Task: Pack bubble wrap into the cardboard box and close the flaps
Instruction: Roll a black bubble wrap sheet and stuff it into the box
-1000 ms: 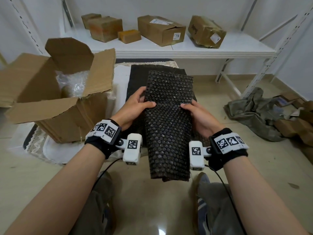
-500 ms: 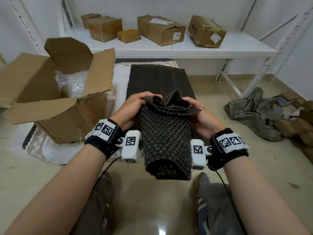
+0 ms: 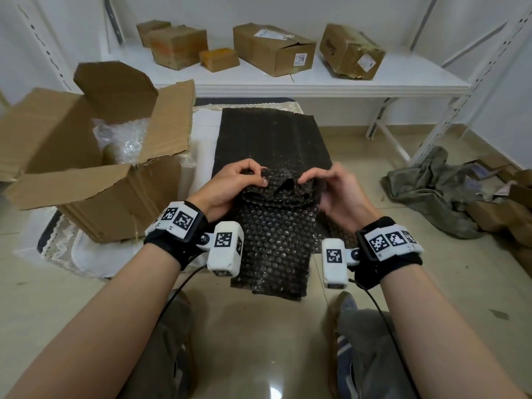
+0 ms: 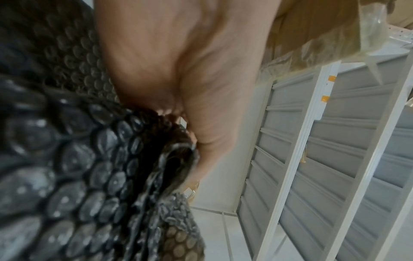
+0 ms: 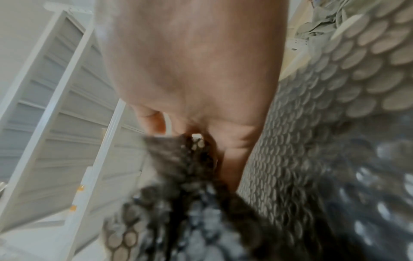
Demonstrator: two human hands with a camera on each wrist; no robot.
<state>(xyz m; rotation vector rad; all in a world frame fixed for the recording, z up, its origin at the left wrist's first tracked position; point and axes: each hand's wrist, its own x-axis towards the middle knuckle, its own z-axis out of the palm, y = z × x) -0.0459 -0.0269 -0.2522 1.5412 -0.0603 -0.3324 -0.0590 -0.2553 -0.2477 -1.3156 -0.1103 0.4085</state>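
A dark sheet of bubble wrap (image 3: pixel 273 243) hangs in front of me, its top edge bunched into folds. My left hand (image 3: pixel 230 185) pinches the left side of that bunched top, and my right hand (image 3: pixel 331 188) pinches the right side. The wrist views show the same dark bubble wrap (image 4: pixel 78 176) (image 5: pixel 312 141) close up beside each palm. The open cardboard box (image 3: pixel 95 174) stands on the left with its flaps up, and clear bubble wrap (image 3: pixel 123 139) lies inside it. A second dark sheet (image 3: pixel 270 139) lies flat on the floor beyond my hands.
A white shelf (image 3: pixel 316 82) behind holds several cardboard boxes (image 3: pixel 273 48). A crumpled grey-green cloth (image 3: pixel 431 191) and more cardboard lie on the floor at the right. White metal shelf legs (image 3: pixel 385 131) stand behind the flat sheet. My knees are below the hanging sheet.
The sheet's top half has been gathered down from full height into a bunch between my hands. Both hands shifted from gripping its side edges to pinching the bunched top.
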